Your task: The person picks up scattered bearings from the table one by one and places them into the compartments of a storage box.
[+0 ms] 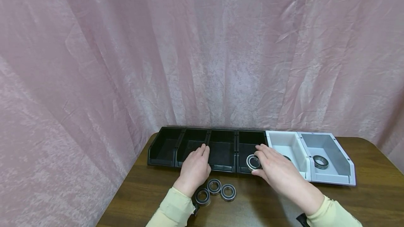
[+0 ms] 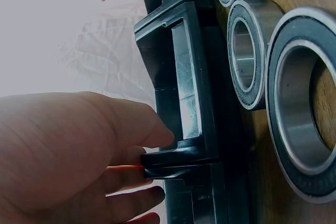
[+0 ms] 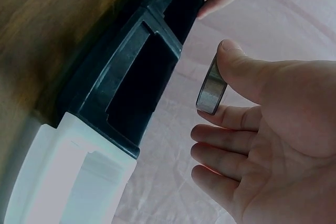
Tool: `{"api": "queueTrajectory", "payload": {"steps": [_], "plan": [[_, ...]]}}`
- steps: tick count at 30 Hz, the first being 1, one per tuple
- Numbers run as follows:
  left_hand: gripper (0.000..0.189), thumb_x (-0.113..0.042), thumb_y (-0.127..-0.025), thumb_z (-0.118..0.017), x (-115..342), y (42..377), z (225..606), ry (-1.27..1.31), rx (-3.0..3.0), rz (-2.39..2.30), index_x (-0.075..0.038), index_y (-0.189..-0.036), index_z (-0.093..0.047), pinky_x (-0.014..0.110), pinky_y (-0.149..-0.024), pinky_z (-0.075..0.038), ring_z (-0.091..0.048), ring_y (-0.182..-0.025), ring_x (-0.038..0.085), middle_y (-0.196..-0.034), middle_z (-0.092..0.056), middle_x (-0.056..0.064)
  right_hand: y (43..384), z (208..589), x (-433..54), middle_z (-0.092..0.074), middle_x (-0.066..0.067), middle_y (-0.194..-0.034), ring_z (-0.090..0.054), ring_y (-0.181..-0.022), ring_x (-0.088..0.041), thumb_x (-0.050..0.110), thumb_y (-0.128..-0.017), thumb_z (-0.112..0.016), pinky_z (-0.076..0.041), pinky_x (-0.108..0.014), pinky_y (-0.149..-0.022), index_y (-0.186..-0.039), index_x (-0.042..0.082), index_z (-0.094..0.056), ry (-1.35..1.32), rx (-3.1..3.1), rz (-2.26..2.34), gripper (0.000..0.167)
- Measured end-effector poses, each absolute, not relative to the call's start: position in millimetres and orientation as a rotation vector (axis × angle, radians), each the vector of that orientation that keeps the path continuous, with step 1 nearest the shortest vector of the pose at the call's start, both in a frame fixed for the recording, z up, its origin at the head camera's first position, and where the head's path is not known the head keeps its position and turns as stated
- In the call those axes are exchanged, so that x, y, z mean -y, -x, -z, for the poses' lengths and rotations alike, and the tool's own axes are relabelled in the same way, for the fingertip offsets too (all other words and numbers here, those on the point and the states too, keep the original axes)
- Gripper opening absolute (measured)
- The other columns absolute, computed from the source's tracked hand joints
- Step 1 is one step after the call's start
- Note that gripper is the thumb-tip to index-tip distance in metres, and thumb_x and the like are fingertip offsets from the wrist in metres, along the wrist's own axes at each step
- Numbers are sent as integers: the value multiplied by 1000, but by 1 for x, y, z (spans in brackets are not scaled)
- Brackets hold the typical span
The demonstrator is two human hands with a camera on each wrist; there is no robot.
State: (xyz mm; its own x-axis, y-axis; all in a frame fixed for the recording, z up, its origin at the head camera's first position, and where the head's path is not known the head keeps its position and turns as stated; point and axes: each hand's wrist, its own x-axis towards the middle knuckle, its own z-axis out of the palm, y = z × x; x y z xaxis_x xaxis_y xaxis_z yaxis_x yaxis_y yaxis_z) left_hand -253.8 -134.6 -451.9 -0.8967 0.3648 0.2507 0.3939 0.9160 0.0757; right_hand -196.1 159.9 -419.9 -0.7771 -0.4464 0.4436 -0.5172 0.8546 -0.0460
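Observation:
My right hand (image 1: 279, 169) pinches a ball bearing (image 1: 248, 163) between thumb and index finger. It holds the bearing above the front of the fourth black bin (image 1: 249, 138), its other fingers extended in the right wrist view. My left hand (image 1: 195, 169) is at the divider between the second and third black bins (image 1: 222, 150), fingers fairly straight; in the left wrist view, thumb and fingers lie on either side of the bin edge (image 2: 178, 157). Several bearings lie flat on the table by my left wrist, among them a bearing (image 1: 228, 199) on the right.
The bins stand in one row along the curtain (image 1: 221, 62). Right of the black ones are a white bin (image 1: 281, 139), with a dark object partly hidden by my right hand, and a grey bin (image 1: 334, 174) holding one bearing (image 1: 321, 167). A wooden table (image 1: 132, 199) carries everything.

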Motion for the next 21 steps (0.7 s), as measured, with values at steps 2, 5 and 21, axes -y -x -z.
{"api": "queueTrajectory", "payload": {"steps": [2, 5, 21], "plan": [[64, -16, -98, -83, 135, 254, 452, 567, 2852, 182, 2, -155, -59, 50, -123, -45, -58, -147, 35, -163, -55, 20, 198, 420, -160, -66, -27, -144, -61, -140, -45, 31, -92, -91, -51, -55, -117, -124, -6, -69, -711, 2607, -233, 54], [64, -16, -97, -83, 134, 254, 453, 568, 2846, 180, 2, -154, -60, 50, -122, -46, -58, -147, 35, -162, -56, 20, 200, 421, -161, -66, -28, -143, -61, -139, -46, 30, -92, -91, -50, -55, -117, -124, -6, -69, -707, 2612, -237, 53], [64, -15, -96, -83, 135, 253, 452, 585, 2824, 180, 3, -153, -60, 49, -121, -47, -59, -146, 35, -161, -57, 21, 214, 425, -160, -66, -30, -141, -64, -134, -48, 28, -91, -92, -53, -57, -113, -120, -7, -68, -652, 2607, -271, 51]]}}
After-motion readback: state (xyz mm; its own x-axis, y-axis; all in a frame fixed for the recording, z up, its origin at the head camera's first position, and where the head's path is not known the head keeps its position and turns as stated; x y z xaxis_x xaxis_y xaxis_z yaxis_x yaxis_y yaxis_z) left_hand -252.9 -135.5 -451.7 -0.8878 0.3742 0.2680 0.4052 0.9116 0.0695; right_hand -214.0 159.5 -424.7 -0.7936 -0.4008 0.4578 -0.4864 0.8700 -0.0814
